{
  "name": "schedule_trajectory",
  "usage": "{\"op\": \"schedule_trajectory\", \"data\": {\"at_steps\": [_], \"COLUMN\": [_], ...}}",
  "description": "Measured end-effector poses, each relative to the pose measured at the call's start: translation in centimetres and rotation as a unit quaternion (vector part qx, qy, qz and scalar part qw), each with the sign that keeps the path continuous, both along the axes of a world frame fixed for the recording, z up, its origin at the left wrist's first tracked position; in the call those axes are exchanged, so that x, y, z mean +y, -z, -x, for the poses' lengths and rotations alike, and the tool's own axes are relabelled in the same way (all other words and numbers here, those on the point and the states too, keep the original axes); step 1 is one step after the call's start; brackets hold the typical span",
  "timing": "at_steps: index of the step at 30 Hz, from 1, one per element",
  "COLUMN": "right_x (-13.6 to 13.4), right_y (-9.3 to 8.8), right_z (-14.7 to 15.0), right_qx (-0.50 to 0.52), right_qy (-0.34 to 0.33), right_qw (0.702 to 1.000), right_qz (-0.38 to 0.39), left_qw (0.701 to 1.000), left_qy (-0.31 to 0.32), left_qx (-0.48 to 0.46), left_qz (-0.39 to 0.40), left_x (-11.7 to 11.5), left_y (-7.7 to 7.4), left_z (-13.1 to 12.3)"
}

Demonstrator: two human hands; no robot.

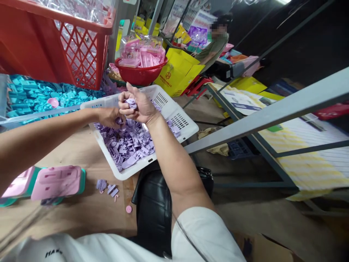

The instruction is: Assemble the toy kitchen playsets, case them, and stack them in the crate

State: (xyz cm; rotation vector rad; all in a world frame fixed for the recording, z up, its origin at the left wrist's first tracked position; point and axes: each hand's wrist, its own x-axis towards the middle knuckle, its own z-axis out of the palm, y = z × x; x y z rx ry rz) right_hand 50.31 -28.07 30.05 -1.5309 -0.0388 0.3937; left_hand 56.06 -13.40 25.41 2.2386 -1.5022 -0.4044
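Observation:
A white plastic basket (192, 127) holds many small purple plastic pieces (131, 145). Above its far part my right hand (139, 103) is turned palm up, its fingers curled round a few purple pieces (131, 103), thumb raised. My left hand (111, 117) is just left of it and lower, fingers bent round a darker-looking purple piece (119, 120). The two hands are close together over the basket's left side. Loose purple pieces (112, 190) and a small round pink piece (129, 209) lie on the wooden table (95, 218).
Turquoise pieces (32, 96) fill a bin under a red crate (54, 43). Pink and turquoise cases (56, 182) lie at left. A red bowl (141, 74) holds pink packages. A grey metal bar (259, 112) crosses at right. A person (215, 45) is in the background.

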Motion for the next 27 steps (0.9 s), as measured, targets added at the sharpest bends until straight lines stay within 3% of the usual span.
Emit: {"op": "schedule_trajectory", "data": {"at_steps": [4, 7, 11, 15, 17, 20, 23, 27], "right_x": [-1.0, -0.7, 2.2, 7.3, 10.0, 12.9, 14.2, 14.4], "right_y": [1.6, 2.6, 1.0, -0.5, 0.5, 3.9, 7.0, 9.1], "right_z": [-0.3, -0.4, 2.9, 9.9, 12.7, 15.1, 15.6, 15.7], "right_qx": [-0.059, -0.095, -0.153, -0.205, -0.210, -0.195, -0.170, -0.170], "right_qy": [0.022, 0.053, 0.060, -0.059, -0.094, -0.084, -0.061, -0.012], "right_qw": [0.997, 0.990, 0.974, 0.933, 0.900, 0.869, 0.884, 0.909], "right_qz": [0.041, 0.087, 0.157, 0.289, 0.370, 0.446, 0.431, 0.380], "left_qw": [0.998, 0.992, 0.983, 0.979, 0.981, 0.984, 0.986, 0.989], "left_qy": [-0.033, -0.095, -0.129, -0.113, -0.100, -0.093, -0.089, -0.093], "left_qx": [0.054, 0.073, 0.127, 0.167, 0.162, 0.144, 0.129, 0.109], "left_qz": [0.023, 0.030, -0.009, -0.041, -0.044, -0.053, -0.057, -0.029], "left_x": [2.9, 7.2, 13.9, 17.9, 18.3, 17.8, 17.5, 18.0], "left_y": [-2.3, -4.1, -5.2, -2.9, -1.2, 0.8, 1.8, 2.7], "left_z": [1.7, 4.1, 8.5, 11.6, 12.2, 12.7, 13.0, 13.3]}}
